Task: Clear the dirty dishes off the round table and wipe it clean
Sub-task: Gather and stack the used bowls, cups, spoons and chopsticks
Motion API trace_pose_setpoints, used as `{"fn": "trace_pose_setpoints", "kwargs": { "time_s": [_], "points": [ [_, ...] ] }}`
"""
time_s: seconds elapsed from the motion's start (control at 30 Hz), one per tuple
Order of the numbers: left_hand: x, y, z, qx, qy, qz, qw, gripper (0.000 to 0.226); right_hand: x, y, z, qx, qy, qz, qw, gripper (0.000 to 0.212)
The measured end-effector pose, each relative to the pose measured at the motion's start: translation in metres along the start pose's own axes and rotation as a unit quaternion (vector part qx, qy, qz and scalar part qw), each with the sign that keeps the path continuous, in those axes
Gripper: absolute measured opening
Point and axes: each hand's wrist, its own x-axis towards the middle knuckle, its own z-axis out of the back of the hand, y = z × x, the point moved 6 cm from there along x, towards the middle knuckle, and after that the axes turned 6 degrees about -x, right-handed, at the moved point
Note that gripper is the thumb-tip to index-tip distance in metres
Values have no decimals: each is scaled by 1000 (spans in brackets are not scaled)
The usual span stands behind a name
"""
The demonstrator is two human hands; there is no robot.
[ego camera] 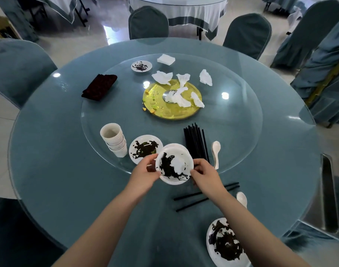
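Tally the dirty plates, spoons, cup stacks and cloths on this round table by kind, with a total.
Dirty plates: 4 (held in both hands, beside the cups, far side, near edge)
White spoons: 2 ()
Cup stacks: 1
Dark cloths: 1
Total: 8

Two bare forearms enter from six o'clock, with no sleeve, cuff or glove visible on either. The left hand [145,173] and the right hand [205,175] carry no ring, watch or bracelet. Fingernails appear short and unpainted.
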Motion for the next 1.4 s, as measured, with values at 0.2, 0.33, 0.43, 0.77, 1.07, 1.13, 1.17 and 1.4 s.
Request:
{"fn": "trace_pose_setpoints", "kwargs": {
  "time_s": [0.2, 0.33, 0.43, 0.77, 1.07, 1.13, 1.17, 1.4],
  "points": [
    [40, -12, -7, 182, -4, -69, 981, 58, 34, 9, 0, -56, -51, 9, 997, 19],
    [50, -1, -14, 311, 9, -65, 948, 70, 42, 13, -10, -160, -37, 44, 985, 21],
    [49, 9, -18, 387, 31, -51, 920, 72, 45, 4, -19, -226, -15, 44, 973, 32],
    [45, 13, -12, 402, 22, -67, 913, 72, 35, -23, -10, -256, 28, 38, 966, 69],
    [-7, 46, -17, 399, 15, -191, 897, 35, -45, -108, 48, -296, -47, -24, 954, 49],
    [-16, 65, -26, 431, 58, -172, 884, 34, -65, -137, 60, -324, -56, -52, 943, 48],
    [-21, 74, -31, 447, 81, -160, 876, 36, -74, -149, 64, -331, -58, -69, 939, 46],
    [-38, 123, -43, 542, 130, -57, 828, 61, -123, -196, 78, -342, -43, -153, 926, 28]
  ]
}}
